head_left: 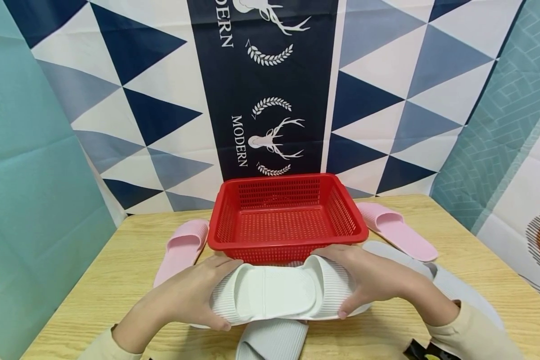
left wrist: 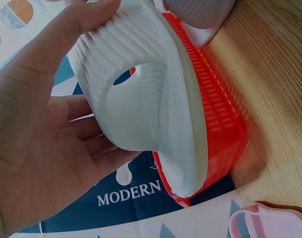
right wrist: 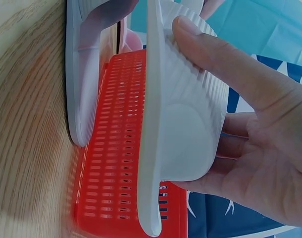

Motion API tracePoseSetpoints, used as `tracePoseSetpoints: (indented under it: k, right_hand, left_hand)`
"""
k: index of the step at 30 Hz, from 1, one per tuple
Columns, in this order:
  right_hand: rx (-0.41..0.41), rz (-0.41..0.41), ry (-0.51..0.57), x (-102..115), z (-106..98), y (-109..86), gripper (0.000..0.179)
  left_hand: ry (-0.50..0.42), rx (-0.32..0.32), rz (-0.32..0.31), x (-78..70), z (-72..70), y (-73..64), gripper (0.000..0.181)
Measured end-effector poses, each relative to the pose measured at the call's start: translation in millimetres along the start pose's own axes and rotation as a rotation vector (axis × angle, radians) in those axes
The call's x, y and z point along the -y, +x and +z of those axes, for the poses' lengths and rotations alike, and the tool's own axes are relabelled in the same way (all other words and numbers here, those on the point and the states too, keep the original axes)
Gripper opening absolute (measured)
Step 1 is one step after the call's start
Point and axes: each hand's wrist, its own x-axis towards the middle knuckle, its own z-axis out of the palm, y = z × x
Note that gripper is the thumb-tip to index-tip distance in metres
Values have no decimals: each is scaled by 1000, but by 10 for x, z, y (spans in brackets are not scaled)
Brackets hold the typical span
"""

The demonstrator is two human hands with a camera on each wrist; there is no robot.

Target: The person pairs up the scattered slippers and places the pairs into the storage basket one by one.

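My left hand (head_left: 193,295) grips one white slipper (head_left: 225,297) by its ribbed strap. A second white slipper (head_left: 339,285) is held the same way by my right hand (head_left: 369,272). Their soles overlap lengthwise, with the straps at opposite ends, in front of the red basket (head_left: 288,245) and above the table. In the left wrist view, the thumb lies over the ribbed strap (left wrist: 136,42) and the fingers pass behind it. The right wrist view also shows the thumb pressing a ribbed strap (right wrist: 190,99). A grey slipper (head_left: 274,340) lies partly hidden below them.
A pink slipper (head_left: 182,250) lies left of the basket, another pink slipper (head_left: 405,235) right of it. Light grey slippers (head_left: 459,287) rest on the right of the wooden table (head_left: 94,280), partly behind my right arm. A patterned cloth (head_left: 162,100) hangs behind the table.
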Motion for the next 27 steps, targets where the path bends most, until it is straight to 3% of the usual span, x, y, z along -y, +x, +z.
tracePoseSetpoints:
  k: [27]
  right_hand:
    - [15, 23, 35, 40, 0, 4, 97]
  left_hand:
    - [1, -9, 15, -11, -3, -17, 89]
